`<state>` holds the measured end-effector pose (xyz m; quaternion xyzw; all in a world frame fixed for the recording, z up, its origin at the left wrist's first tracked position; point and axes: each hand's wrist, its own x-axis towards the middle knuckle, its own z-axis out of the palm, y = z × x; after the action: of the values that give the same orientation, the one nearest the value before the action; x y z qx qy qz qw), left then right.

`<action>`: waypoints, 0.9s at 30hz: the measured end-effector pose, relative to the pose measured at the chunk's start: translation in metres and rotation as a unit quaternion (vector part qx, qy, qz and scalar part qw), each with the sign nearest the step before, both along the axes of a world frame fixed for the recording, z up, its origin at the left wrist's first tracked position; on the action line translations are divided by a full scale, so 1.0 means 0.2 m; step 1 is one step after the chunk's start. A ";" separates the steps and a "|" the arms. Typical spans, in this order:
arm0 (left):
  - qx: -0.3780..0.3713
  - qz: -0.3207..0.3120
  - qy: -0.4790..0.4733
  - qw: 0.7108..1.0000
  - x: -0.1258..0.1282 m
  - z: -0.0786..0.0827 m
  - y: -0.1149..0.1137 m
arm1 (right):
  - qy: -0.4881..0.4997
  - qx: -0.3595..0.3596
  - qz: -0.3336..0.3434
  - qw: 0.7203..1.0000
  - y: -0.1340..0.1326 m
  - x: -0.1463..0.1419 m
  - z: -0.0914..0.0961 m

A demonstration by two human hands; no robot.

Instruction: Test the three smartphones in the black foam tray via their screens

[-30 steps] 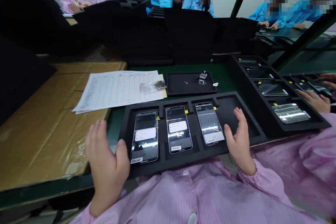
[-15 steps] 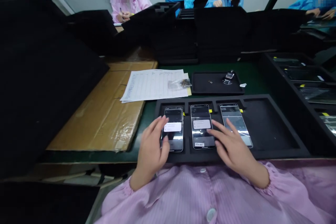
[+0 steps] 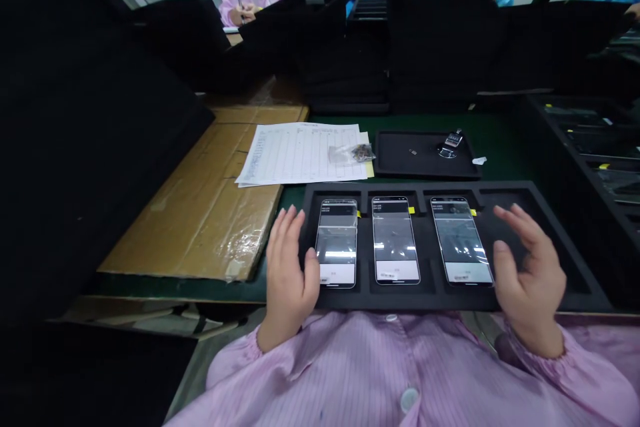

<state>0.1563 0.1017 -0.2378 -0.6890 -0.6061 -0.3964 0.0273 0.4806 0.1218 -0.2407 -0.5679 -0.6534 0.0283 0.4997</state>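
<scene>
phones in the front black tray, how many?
3: left phone by the left hand, middle phone in the second slot, right phone in the third, by the right hand. Fourth slot shows none.

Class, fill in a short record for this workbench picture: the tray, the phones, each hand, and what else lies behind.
tray: black foam tray, four compartments
phones: leftmost phone, middle phone, right phone, screens lit, one per compartment
left hand: open, flat at the tray's left edge beside the leftmost phone
right hand: open, fingers spread, over the rightmost compartment
behind: printed sheet, small black tray, cardboard
</scene>
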 end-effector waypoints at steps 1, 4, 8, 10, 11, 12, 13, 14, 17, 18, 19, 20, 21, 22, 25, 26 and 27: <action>0.004 0.006 -0.003 1.000 0.00 0.00 0.00 | 0.009 0.015 -0.017 1.000 0.01 0.02 -0.01; 0.003 0.020 -0.006 1.000 0.01 0.00 0.00 | 0.033 0.016 -0.023 0.999 0.03 0.04 -0.03; -0.025 0.057 -0.013 0.998 0.02 0.01 0.00 | 0.037 -0.035 -0.002 0.999 0.03 0.04 -0.04; -0.038 0.073 -0.016 0.996 0.02 0.01 0.01 | 0.044 -0.041 0.001 0.998 0.04 0.04 -0.05; -0.042 0.078 -0.016 0.996 0.02 0.01 0.01 | 0.054 -0.044 0.006 0.998 0.04 0.05 -0.05; -0.044 0.081 -0.015 0.996 0.02 0.01 0.02 | 0.068 -0.048 0.012 0.996 0.04 0.05 -0.06; -0.044 0.081 -0.012 0.996 0.02 0.01 0.02 | 0.084 -0.051 0.016 0.995 0.04 0.06 -0.06; -0.044 0.082 -0.008 0.996 0.01 0.01 0.03 | 0.099 -0.053 0.018 0.994 0.05 0.06 -0.07; -0.046 0.091 0.002 0.995 0.01 0.01 0.05 | 0.127 -0.052 0.012 0.990 0.06 0.07 -0.08; -0.049 0.095 0.004 0.994 0.01 0.01 0.05 | 0.131 -0.049 0.012 0.990 0.06 0.07 -0.08; -0.053 0.099 0.004 0.994 0.01 0.01 0.06 | 0.133 -0.048 0.014 0.990 0.06 0.07 -0.09; -0.057 0.101 0.004 0.993 0.01 0.01 0.06 | 0.135 -0.050 0.020 0.989 0.07 0.07 -0.09; -0.062 0.101 0.003 0.993 0.01 0.01 0.07 | 0.137 -0.053 0.026 0.989 0.07 0.07 -0.09; -0.068 0.100 0.002 0.993 0.01 0.01 0.08 | 0.138 -0.058 0.032 0.988 0.07 0.07 -0.09; -0.087 0.098 -0.004 0.991 0.01 0.01 0.08 | 0.136 -0.076 0.035 0.987 0.08 0.07 -0.10; -0.091 0.098 -0.005 0.991 0.01 0.01 0.09 | 0.135 -0.079 0.034 0.987 0.08 0.07 -0.10; -0.093 0.098 -0.006 0.991 0.01 0.01 0.09 | 0.134 -0.080 0.033 0.987 0.08 0.07 -0.10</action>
<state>0.1575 0.1189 -0.2350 -0.6237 -0.7049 -0.3378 -0.0020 0.4943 0.1370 -0.2601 -0.5751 -0.5943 0.1729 0.5350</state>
